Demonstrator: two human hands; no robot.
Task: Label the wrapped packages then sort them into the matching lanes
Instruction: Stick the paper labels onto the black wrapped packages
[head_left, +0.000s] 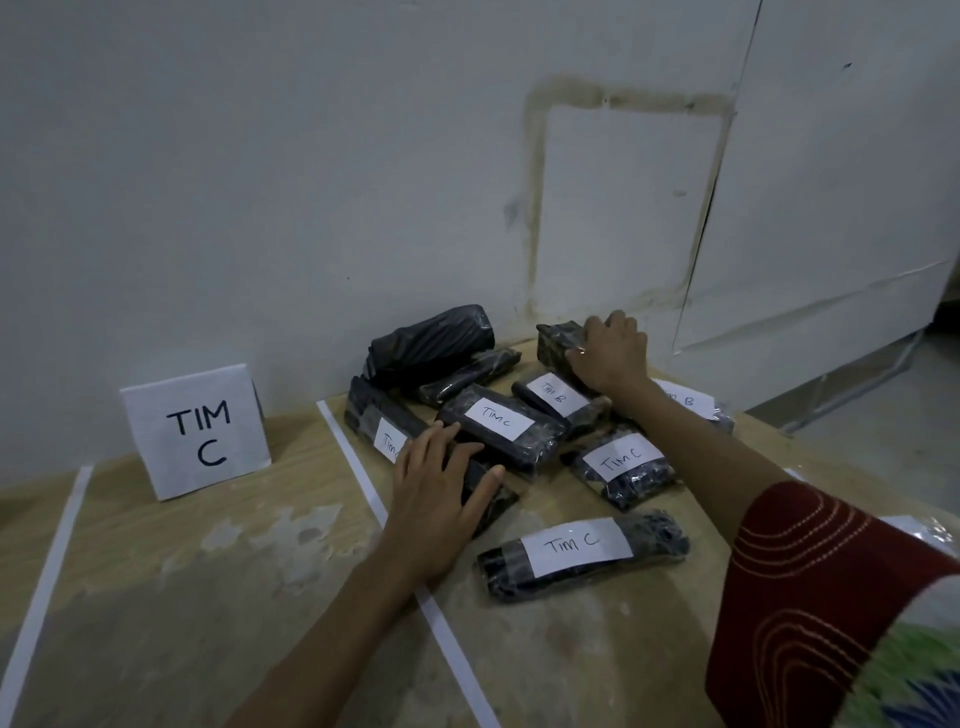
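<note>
Wooden tabletop (234, 597) is split by white tape strips (363, 483) into lanes; a "TIM C" sign (197, 434) marks the left one. Black wrapped packages (501, 428), mostly labelled, lie heaped right of the tape, likely awaiting sorting. Left hand (441, 483) rests fingers-spread on one; right hand (610, 353) grips a rear package (558, 340).

Sign (197, 434) reads "TIM C"; package (582, 556) "TIM C".

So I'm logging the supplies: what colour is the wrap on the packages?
Black glossy plastic, as on the nearest package, with white paper labels; the head view shows it.
</note>
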